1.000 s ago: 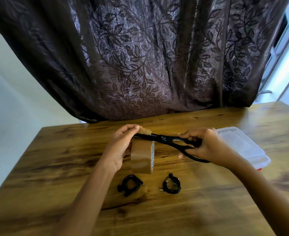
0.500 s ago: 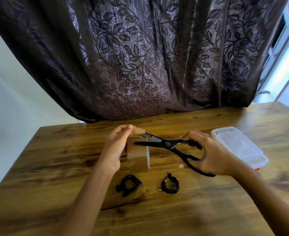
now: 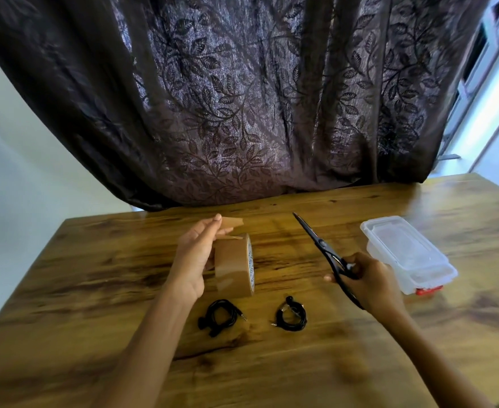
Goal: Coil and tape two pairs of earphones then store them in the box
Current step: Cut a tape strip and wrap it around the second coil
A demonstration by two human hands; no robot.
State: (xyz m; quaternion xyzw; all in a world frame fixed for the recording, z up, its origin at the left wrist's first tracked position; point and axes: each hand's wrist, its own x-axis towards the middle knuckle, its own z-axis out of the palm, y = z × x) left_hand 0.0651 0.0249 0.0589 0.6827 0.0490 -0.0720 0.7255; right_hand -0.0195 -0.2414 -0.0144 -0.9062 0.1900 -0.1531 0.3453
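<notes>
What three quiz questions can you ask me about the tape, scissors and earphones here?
1. True or false: the long black metal scissors are held in the right hand.
2. Where do the two coiled black earphone pairs lie? A) inside a box, B) on the brown wooden table, C) in a hand.
3. Fill in: the left hand pinches a cut strip of brown ____.

Key: 1 true; 2 B; 3 tape.
</notes>
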